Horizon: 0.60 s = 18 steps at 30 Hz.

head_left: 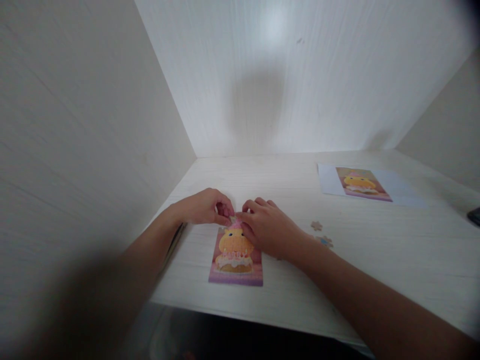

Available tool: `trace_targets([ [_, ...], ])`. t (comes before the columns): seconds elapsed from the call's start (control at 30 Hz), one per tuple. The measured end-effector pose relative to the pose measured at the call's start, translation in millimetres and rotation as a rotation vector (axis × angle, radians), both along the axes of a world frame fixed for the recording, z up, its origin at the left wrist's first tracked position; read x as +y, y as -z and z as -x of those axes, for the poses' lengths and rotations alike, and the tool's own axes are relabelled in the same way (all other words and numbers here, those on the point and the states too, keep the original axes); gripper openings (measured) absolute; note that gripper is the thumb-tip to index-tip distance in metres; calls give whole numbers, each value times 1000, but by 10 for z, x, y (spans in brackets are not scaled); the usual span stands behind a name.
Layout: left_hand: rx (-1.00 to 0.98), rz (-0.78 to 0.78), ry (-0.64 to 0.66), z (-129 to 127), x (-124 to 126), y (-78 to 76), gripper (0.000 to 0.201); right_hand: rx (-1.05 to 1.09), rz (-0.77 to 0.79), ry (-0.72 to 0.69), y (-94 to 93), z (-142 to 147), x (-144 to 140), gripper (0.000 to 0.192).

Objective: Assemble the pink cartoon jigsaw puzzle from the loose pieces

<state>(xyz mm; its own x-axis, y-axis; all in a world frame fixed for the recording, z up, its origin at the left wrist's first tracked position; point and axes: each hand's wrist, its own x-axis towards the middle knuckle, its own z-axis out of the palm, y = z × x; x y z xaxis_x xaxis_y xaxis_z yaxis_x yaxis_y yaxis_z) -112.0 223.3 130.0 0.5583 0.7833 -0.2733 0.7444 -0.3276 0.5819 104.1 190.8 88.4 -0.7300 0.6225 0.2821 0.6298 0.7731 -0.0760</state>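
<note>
A jigsaw puzzle point(235, 260) lies flat near the table's front edge, its joined pieces showing a yellow figure with a pink hat behind a frosted cake. At its top edge my left hand point(213, 206) pinches a small puzzle piece point(233, 219) between thumb and fingers. My right hand point(267, 225) rests over the upper right of the puzzle, fingers bent, with the index fingertip beside that piece. Its palm side is hidden, along with part of the puzzle's right side. Loose puzzle pieces point(324, 241) lie right of my right wrist.
A white sheet point(330, 181) with a printed picture point(363, 184) of the same figure lies at the back right of the white table point(262, 172). One single loose piece point(316, 226) sits nearby. Walls enclose the left, back and right. A dark object point(474, 216) shows at the right edge.
</note>
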Motion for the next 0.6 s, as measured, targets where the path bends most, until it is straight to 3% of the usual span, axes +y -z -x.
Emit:
trace_targets([
  [0.6, 44, -91, 17, -14, -8, -31, 27, 0, 22, -31, 2, 14, 3, 26],
])
